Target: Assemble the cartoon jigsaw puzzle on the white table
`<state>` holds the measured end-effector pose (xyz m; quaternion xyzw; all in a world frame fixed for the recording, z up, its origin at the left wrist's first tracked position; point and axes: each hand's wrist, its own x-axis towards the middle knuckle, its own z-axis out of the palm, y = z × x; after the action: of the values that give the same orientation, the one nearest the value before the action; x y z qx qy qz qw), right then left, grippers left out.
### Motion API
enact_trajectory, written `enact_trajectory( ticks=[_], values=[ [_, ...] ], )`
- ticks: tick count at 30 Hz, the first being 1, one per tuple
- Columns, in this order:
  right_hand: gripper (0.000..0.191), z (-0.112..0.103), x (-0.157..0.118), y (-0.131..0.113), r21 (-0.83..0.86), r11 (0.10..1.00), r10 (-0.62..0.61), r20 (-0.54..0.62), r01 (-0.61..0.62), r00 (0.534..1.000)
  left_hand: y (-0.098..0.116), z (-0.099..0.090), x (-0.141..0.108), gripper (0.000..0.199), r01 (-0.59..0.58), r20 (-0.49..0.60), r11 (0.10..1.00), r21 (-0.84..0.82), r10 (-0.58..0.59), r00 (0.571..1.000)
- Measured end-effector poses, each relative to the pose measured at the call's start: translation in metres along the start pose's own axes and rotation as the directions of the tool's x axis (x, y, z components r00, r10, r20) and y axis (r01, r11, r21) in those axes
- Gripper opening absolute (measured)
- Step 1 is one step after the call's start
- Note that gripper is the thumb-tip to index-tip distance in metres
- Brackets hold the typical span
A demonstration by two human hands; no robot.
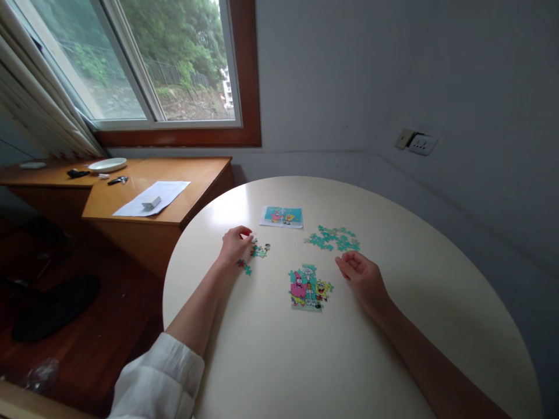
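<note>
The left hand (pixel 236 244) and right hand (pixel 358 273) curl, well apart; any grip is unclear. Sweeping inward, the right could break the part-joined puzzle (pixel 309 290) beside it.

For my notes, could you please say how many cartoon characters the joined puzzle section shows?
3: the pink character on the left, the tall pale character in the middle and the yellow character on the right. None appears hidden.

on the round white table (pixel 262 361), the left hand (pixel 234 245) is just beside some small puzzle pieces (pixel 261 251). the right hand (pixel 360 276) is near the partly joined puzzle (pixel 308 290) and also near the green pieces (pixel 334 237). a picture card (pixel 282 217) lies farther back.
</note>
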<state>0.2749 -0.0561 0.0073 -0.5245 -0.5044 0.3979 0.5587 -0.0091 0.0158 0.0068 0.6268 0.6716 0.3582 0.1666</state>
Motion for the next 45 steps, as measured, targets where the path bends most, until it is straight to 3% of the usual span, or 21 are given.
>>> enact_trajectory(
  ticks=[14, 21, 27, 34, 40, 45],
  values=[
    [0.044, -0.003, 0.005, 0.008, -0.027, 1.000, -0.004, -0.127, 0.001, 0.992, -0.003, 0.000, 0.002, 0.017, -0.023, -0.013, 1.000, 0.008, 0.023, 1.000],
    [0.049, -0.007, 0.011, 0.010, 0.266, 0.962, 0.098, -0.128, -0.061, 0.987, -0.003, -0.001, 0.003, 0.017, -0.015, -0.037, 1.000, -0.002, 0.015, 0.999],
    [0.050, -0.008, 0.011, 0.004, 0.392, 0.915, 0.147, -0.118, -0.090, 0.982, -0.004, -0.002, 0.003, 0.018, -0.019, -0.038, 1.000, -0.010, 0.018, 0.999],
    [0.052, -0.009, 0.011, 0.004, 0.418, 0.901, 0.182, -0.122, -0.116, 0.976, -0.002, -0.003, 0.001, 0.019, -0.011, -0.047, 1.000, -0.002, 0.011, 0.999],
    [0.054, -0.011, 0.013, 0.008, 0.406, 0.911, 0.173, -0.206, -0.077, 0.963, -0.005, -0.001, 0.003, 0.022, -0.014, -0.065, 1.000, -0.006, 0.014, 0.998],
    [0.053, -0.011, 0.012, 0.004, 0.448, 0.888, 0.187, -0.152, -0.101, 0.970, -0.007, 0.001, 0.004, 0.023, -0.015, -0.061, 0.999, -0.035, 0.012, 0.998]
  ],
)
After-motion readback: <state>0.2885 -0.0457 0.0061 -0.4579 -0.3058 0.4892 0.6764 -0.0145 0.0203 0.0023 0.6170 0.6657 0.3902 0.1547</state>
